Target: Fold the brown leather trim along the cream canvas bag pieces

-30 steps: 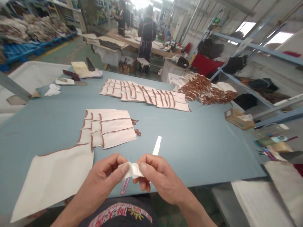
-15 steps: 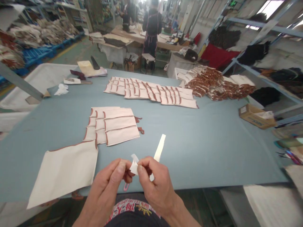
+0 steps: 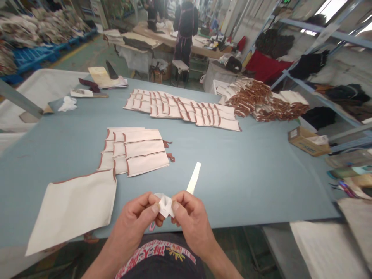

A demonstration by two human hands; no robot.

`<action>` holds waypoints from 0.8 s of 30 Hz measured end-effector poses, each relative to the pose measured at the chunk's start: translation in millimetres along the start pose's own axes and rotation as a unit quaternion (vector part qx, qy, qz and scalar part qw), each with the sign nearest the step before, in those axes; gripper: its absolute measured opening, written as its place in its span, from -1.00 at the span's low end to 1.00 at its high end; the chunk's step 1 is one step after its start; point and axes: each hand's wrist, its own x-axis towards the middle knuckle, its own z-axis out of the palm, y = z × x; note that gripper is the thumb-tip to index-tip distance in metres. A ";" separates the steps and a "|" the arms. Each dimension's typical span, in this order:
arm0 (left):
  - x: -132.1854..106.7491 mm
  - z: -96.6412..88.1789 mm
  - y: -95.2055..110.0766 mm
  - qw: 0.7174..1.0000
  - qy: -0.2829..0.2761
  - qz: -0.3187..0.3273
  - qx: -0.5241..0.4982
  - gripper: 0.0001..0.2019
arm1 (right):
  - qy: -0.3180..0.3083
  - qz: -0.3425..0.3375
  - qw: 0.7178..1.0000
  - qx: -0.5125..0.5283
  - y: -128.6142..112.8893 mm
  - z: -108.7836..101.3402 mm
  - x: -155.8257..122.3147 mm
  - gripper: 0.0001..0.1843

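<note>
Between my two hands is a small crumpled piece of white paper (image 3: 166, 206), low over the table's front edge. My left hand (image 3: 138, 214) pinches its left side between thumb and fingers. The opposite side is pinched by my right hand (image 3: 190, 214). A pale yellow-white strip (image 3: 194, 178) lies on the table just beyond my right hand. Partly hidden under my left fingers is a small pink object (image 3: 152, 226). To the left lies a cream fabric pouch (image 3: 75, 205) with brown edging, and behind it overlapping rows of similar pouches (image 3: 145, 153).
A long row of cream pouches (image 3: 183, 109) lies across the blue-grey table (image 3: 247, 174). At the back right is a heap of brown-trimmed pieces (image 3: 261, 99), with a cardboard box (image 3: 308, 142) at the right edge. A person (image 3: 186, 35) stands at a far table.
The white paper has been spread wider between my fingers, and my right hand has shifted its grip to the paper's right side. The view has moved slightly.
</note>
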 end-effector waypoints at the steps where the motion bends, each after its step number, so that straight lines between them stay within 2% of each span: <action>1: 1.0 -2.5 -2.4 1.000 -0.002 0.004 -0.005 -0.66 | 0.008 0.014 0.999 0.032 3.0 -0.6 1.9 -0.63; 4: 3.9 -11.2 -8.1 1.000 -0.006 0.022 -0.014 -0.65 | 0.069 0.016 0.993 0.091 15.8 -3.9 11.6 -0.59; 7: 7.0 -19.6 -14.2 0.999 0.000 0.043 -0.008 -0.65 | 0.115 0.000 0.988 0.102 30.1 -9.1 23.9 -0.59; 12: 9.5 -26.1 -23.2 0.998 0.013 0.056 0.020 -0.72 | 0.129 -0.001 0.991 0.045 48.0 -12.1 29.4 -0.62; 14: 8.8 -26.8 -22.7 0.997 0.024 0.062 0.046 -0.71 | 0.129 -0.004 0.992 0.011 50.1 -7.3 23.1 -0.72; 16: 7.4 -26.2 -19.7 0.993 0.042 0.071 0.079 -0.69 | 0.131 -0.065 0.987 -0.059 48.2 0.3 14.7 -0.82; 19: 5.4 -21.8 -13.8 0.988 0.059 0.087 0.114 -0.69 | 0.110 -0.226 0.945 -0.208 40.9 13.1 6.2 -0.59; 20: 4.7 -19.5 -12.3 0.986 0.061 0.093 0.123 -0.69 | 0.100 -0.261 0.929 -0.242 38.3 16.9 5.3 -0.56; 22: 3.6 -14.9 -10.8 0.982 0.062 0.107 0.142 -0.72 | 0.081 -0.275 0.922 -0.262 34.7 23.2 5.5 -0.58; 24: 2.4 -11.4 -11.4 0.978 0.063 0.121 0.160 -0.74 | 0.059 -0.253 0.933 -0.249 33.3 27.4 6.4 -0.65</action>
